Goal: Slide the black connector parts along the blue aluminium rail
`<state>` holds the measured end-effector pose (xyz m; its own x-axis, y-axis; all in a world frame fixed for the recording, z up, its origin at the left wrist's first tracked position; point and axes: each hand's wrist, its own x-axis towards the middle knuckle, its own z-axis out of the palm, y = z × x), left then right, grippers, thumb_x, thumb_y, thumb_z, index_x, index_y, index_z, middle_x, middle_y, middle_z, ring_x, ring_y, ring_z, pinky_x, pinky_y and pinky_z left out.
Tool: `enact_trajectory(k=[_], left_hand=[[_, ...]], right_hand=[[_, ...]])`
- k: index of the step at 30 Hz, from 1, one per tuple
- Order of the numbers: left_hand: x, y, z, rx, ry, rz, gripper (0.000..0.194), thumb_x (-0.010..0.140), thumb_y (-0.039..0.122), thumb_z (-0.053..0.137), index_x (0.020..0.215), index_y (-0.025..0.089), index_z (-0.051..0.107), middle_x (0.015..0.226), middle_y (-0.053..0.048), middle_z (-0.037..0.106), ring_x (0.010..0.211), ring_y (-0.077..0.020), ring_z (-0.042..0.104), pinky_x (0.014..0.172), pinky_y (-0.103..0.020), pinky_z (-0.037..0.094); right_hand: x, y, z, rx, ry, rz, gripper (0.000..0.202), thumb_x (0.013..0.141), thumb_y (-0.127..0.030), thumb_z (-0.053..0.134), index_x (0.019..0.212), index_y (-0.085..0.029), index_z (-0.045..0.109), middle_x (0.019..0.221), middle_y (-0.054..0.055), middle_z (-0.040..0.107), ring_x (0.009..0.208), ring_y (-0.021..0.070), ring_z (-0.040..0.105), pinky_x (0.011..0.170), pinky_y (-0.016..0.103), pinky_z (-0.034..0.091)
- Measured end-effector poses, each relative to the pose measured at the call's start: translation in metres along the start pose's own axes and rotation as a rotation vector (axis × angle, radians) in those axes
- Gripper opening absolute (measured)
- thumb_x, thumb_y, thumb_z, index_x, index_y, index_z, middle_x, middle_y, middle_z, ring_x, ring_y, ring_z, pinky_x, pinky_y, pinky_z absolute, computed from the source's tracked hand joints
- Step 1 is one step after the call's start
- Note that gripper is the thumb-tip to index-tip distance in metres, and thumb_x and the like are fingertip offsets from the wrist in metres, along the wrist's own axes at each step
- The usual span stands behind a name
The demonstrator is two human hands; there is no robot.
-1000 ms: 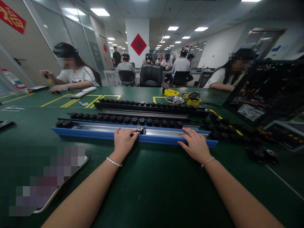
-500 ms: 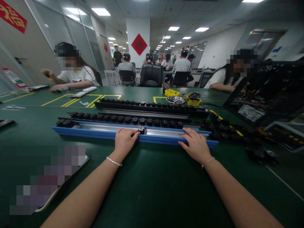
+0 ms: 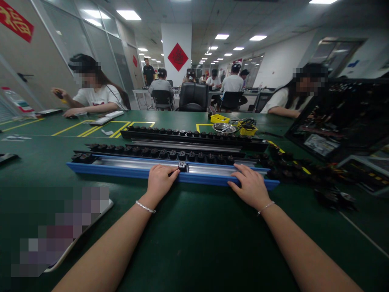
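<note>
A long blue rail (image 3: 121,171) with a silvery metal channel lies across the green table in front of me. My left hand (image 3: 160,180) is closed at its middle, thumb and fingertips against the left side of a small black socket module (image 3: 182,166) seated in the channel. Toward the rail's right end my right hand (image 3: 251,183) grips it, thumb at the front wall and fingers bent over the channel. Two more black modules (image 3: 86,157) sit at the left end of the rail. The undersides of my fingers are hidden.
Behind the blue rail stand black rails (image 3: 194,136) lined with several similar modules. Loose black parts (image 3: 288,166) are heaped at the right, near a dark rack (image 3: 343,117). A phone-like object (image 3: 82,233), blurred out, lies front left. Co-workers sit across the table.
The socket module has slid a little to the right along the channel, and my left hand has moved with it. My right hand stays in place.
</note>
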<state>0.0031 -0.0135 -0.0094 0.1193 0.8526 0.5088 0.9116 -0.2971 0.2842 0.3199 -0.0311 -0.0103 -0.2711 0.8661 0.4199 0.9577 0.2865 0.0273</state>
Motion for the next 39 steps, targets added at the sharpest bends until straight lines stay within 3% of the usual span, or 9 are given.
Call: enact_trajectory(k=[5, 10, 22, 39], left_hand=[[0.000, 0.002, -0.001, -0.022, -0.022, -0.022, 0.027, 0.084, 0.040, 0.047, 0.089, 0.029, 0.071, 0.091, 0.002, 0.072, 0.086, -0.0199, 0.060, 0.090, -0.040, 0.036], [0.000, 0.005, -0.002, -0.022, -0.024, -0.024, 0.027, 0.085, 0.040, 0.046, 0.087, 0.030, 0.071, 0.090, 0.003, 0.072, 0.085, -0.0197, 0.060, 0.094, -0.041, 0.032], [0.000, 0.004, 0.002, 0.000, 0.001, -0.007, 0.028, 0.085, 0.043, 0.044, 0.089, 0.033, 0.071, 0.087, 0.003, 0.073, 0.084, -0.0204, 0.058, 0.102, -0.046, 0.022], [-0.001, 0.007, 0.001, -0.043, -0.012, -0.025, 0.027, 0.083, 0.039, 0.047, 0.102, 0.033, 0.066, 0.090, 0.003, 0.072, 0.087, -0.0205, 0.057, 0.107, -0.049, 0.013]], right_hand=[[-0.001, -0.010, 0.000, 0.018, 0.040, -0.019, 0.035, 0.081, -0.041, 0.050, 0.108, -0.021, 0.058, 0.131, 0.008, 0.049, 0.122, 0.0281, 0.040, 0.097, 0.046, 0.031], [0.000, -0.048, 0.000, 0.116, 0.022, -0.166, 0.047, 0.084, -0.036, 0.044, 0.127, -0.018, 0.045, 0.130, 0.008, 0.050, 0.123, 0.0240, 0.038, 0.102, 0.043, 0.026], [0.035, -0.121, 0.006, 0.236, -0.016, -0.116, 0.041, 0.082, -0.029, 0.046, 0.124, -0.028, 0.048, 0.126, 0.004, 0.054, 0.111, 0.0199, 0.049, 0.097, 0.039, 0.026], [0.037, -0.124, 0.010, 0.145, -0.018, -0.151, 0.038, 0.083, -0.021, 0.043, 0.119, -0.028, 0.053, 0.115, 0.005, 0.060, 0.103, 0.0201, 0.051, 0.090, 0.036, 0.028]])
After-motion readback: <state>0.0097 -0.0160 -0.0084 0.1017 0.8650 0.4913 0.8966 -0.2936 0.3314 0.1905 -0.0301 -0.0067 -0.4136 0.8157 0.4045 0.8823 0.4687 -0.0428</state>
